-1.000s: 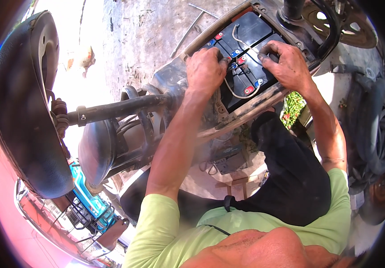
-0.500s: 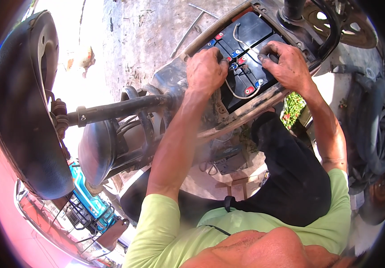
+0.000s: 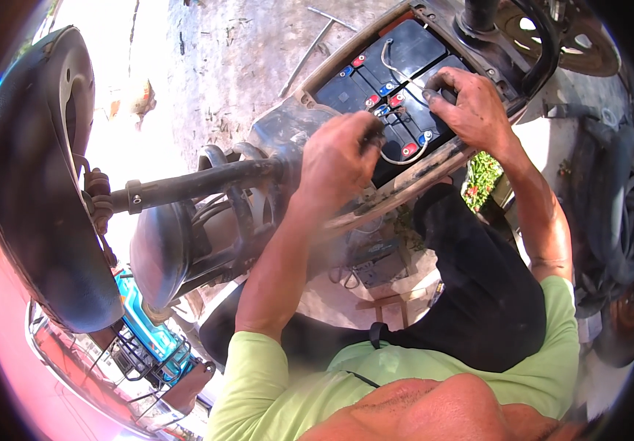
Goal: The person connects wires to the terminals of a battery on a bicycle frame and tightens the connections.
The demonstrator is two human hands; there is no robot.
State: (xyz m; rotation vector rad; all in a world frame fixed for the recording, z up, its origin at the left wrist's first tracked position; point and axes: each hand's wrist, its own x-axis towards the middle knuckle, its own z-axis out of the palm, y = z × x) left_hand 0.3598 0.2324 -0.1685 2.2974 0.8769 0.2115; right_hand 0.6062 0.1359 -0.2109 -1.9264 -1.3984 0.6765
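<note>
Several black batteries (image 3: 414, 45) with red and blue terminals lie side by side in an open bay of a vehicle frame (image 3: 310, 110). One pale wire (image 3: 388, 57) runs from the far battery toward my right hand (image 3: 470, 106), whose thumb and fingers pinch its end above the batteries. Over the bay's near left edge is my left hand (image 3: 339, 158), slightly blurred, fingers curled together; what they hold, if anything, is hidden. A second pale wire (image 3: 411, 159) loops from beside the left fingertips to a blue terminal (image 3: 425, 138) on the near battery.
At left stands a large black seat (image 3: 37, 176) on a post (image 3: 199, 184). A wheel (image 3: 560, 40) and dark tube lie beyond the bay's right end. Black tyres or tubes (image 3: 615, 206) are piled at right. A turquoise vehicle (image 3: 144, 323) stands lower left.
My left hand has moved back toward me, down off the batteries, uncovering more terminals. My right hand stays almost in place with the wire.
</note>
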